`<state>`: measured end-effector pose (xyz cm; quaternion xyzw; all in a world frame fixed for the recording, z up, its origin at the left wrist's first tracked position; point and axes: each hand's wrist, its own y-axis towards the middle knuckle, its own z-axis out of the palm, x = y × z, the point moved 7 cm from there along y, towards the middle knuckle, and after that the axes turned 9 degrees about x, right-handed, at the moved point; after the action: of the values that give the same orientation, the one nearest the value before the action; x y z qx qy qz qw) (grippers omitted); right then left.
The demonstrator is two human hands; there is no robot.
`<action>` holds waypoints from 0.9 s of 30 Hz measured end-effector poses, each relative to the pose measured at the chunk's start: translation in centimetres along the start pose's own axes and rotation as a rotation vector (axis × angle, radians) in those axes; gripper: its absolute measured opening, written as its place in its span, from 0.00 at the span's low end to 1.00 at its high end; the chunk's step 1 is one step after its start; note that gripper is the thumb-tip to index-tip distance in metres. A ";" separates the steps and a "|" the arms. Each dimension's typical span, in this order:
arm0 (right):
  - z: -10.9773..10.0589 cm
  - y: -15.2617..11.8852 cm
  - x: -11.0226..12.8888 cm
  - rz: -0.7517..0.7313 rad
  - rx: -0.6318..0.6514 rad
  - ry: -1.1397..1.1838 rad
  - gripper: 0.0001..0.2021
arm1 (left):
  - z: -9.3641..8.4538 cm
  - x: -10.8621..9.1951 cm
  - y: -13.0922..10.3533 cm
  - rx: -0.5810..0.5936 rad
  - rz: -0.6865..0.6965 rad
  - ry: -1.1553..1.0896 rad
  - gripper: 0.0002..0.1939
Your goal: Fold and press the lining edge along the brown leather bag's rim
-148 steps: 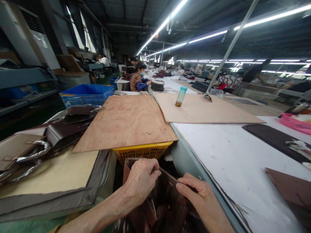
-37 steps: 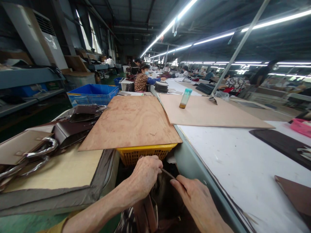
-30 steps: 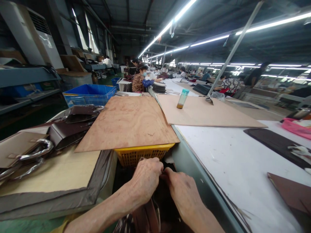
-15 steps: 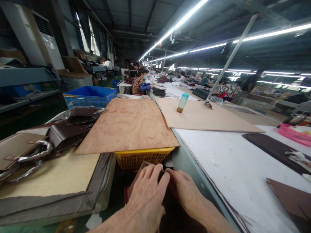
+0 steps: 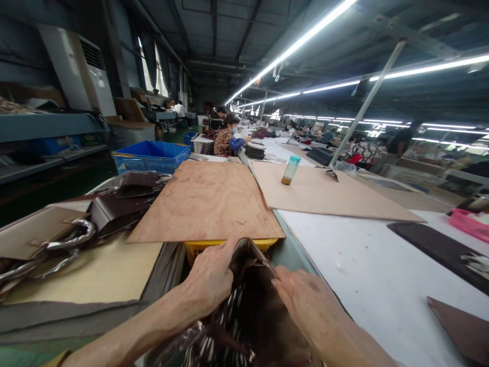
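Both hands hold a brown bag [image 5: 252, 311] low between them. The left hand [image 5: 212, 275] is closed on the bag's top edge. The right hand [image 5: 305, 306] lies on the bag's right side, fingers bent around it. Half a second ago the bag sat low under the hands; now it is up, and its top edge reaches the yellow basket [image 5: 198, 246]. So the bag is coming out and up.

Just past the left hand is a wood board [image 5: 206, 204] on the basket. Left of it lie brown bags [image 5: 118, 204] with shiny handles [image 5: 69, 237]. Right of the right hand is a white table [image 5: 367, 265]. Farther off stand a bottle [image 5: 290, 169] and a blue bin [image 5: 153, 155]. Far away, people sit at work.
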<state>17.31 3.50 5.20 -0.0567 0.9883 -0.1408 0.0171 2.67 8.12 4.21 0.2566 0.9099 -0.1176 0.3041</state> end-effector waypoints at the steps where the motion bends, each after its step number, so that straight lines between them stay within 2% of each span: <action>1: 0.3 0.0 -0.1 0.013 0.006 0.035 0.11 | 0.0 -0.5 -0.1 -0.015 0.003 0.081 0.37; 6: 1.8 0.2 -0.7 -0.014 0.035 0.173 0.11 | 2.8 -2.5 -1.3 0.105 0.026 0.239 0.52; 9: 2.1 0.0 -1.0 0.000 0.024 0.180 0.11 | 3.7 -3.2 -1.7 0.086 0.037 0.279 0.54; 14: 2.2 0.0 -0.3 -0.013 -0.008 0.152 0.11 | 3.8 -3.9 -1.2 0.001 0.063 0.394 0.34; 18: 2.8 0.5 -0.4 -0.003 -0.058 0.125 0.11 | 3.6 -3.6 -0.5 -0.055 0.076 0.462 0.17; 21: 3.1 0.7 -1.0 -0.023 -0.058 0.145 0.11 | 3.2 -3.4 -0.5 -0.062 0.131 0.405 0.18; 24: 2.8 0.5 -1.3 -0.045 -0.013 0.225 0.11 | 3.1 -3.0 -0.7 0.026 0.188 0.273 0.17; 27: 2.2 0.2 -1.1 -0.042 0.023 0.252 0.11 | 2.9 -2.6 -0.9 0.080 0.157 0.223 0.16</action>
<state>18.48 3.17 3.07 -0.0590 0.9795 -0.1585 -0.1095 5.45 5.26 3.57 0.3505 0.9097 -0.1003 0.1990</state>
